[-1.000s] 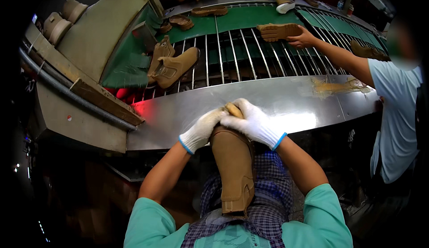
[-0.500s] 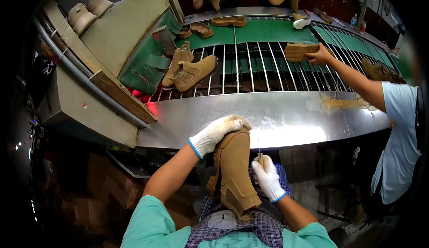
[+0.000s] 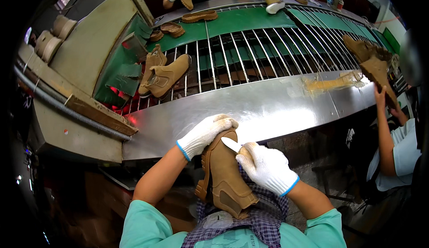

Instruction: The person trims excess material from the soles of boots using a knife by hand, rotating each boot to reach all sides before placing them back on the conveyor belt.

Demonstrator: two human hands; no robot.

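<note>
a long curved steel conveyor counter (image 3: 268, 109) sweeps across the view, shiny and bare along its near edge, and behind it runs a rack of metal rods (image 3: 250, 55) over a green belt (image 3: 250, 22). at the left sits a big beige machine housing (image 3: 85, 55) with a red glow at its mouth. on the rods near that mouth lies a pair of tan ankle boots (image 3: 163, 76), tipped on their sides and touching each other. further back, flat tan soles (image 3: 199, 16) rest on the green belt, and other workers' gloved hands show at the far rim. off to the right a co-worker in a pale shirt (image 3: 402, 154) lifts another tan boot (image 3: 377, 71) up by the counter's end. now down to the centre: the tan boot (image 3: 223, 176) in hand sits low in front of the counter, over the person's lap on a checked apron (image 3: 263, 216), toe end up toward the counter, elastic side panel facing the camera. the left hand (image 3: 206, 134), in a white knit glove, is closed over the upper end of the boot, gripping it. the right hand (image 3: 266, 167), gloved the same, is curled around a small pale blade-like tool (image 3: 231, 144), its tip touching the boot's upper just beside the left hand's fingers.
</note>
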